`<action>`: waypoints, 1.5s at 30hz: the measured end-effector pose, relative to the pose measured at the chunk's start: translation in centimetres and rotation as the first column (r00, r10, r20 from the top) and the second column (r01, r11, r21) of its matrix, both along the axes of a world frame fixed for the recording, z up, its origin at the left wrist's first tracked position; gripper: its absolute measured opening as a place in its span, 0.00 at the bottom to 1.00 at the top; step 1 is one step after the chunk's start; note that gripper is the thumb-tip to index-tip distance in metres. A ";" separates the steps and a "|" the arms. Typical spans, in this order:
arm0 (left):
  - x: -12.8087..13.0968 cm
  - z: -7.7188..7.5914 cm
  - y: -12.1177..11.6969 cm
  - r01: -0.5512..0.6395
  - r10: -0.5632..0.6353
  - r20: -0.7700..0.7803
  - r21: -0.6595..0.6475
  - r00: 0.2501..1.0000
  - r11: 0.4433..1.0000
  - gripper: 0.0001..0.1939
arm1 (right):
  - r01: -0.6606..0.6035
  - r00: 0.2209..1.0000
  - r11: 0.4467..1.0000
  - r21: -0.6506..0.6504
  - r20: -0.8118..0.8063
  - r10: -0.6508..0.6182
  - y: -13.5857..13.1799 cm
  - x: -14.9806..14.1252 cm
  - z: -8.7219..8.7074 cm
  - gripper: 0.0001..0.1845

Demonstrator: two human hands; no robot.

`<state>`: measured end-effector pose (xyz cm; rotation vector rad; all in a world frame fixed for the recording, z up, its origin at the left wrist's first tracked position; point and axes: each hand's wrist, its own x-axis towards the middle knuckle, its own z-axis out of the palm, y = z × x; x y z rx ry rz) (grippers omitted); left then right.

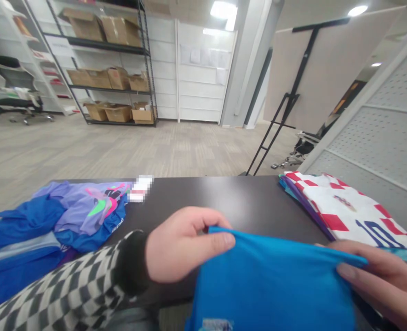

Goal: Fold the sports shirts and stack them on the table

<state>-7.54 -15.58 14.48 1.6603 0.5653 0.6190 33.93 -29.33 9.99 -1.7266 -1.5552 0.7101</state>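
A blue garment (275, 280) hangs stretched between my two hands at the near edge of the table, its lower part cut off by the frame. My left hand (189, 243) pinches its upper left corner between thumb and fingers. At the upper right corner, my right hand (382, 280) grips the cloth the same way. A pale printed patch shows low on the garment's left side. Whether it is a shirt or shorts I cannot tell.
On the dark table (224, 197), a loose heap of blue and purple clothes (82, 211) lies left, beside a white tag (141, 188). A folded stack topped by a red-and-white checked jersey (348, 207) sits right. Beyond stand a shelf with boxes (110, 78) and a black stand (282, 105).
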 end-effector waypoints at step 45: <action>1.4 -15.2 20.4 -0.456 0.770 -0.095 0.757 0.631 0.467 0.23 | 0.275 0.543 0.904 -0.326 0.829 0.134 20.7 -2.5 -3.6 0.23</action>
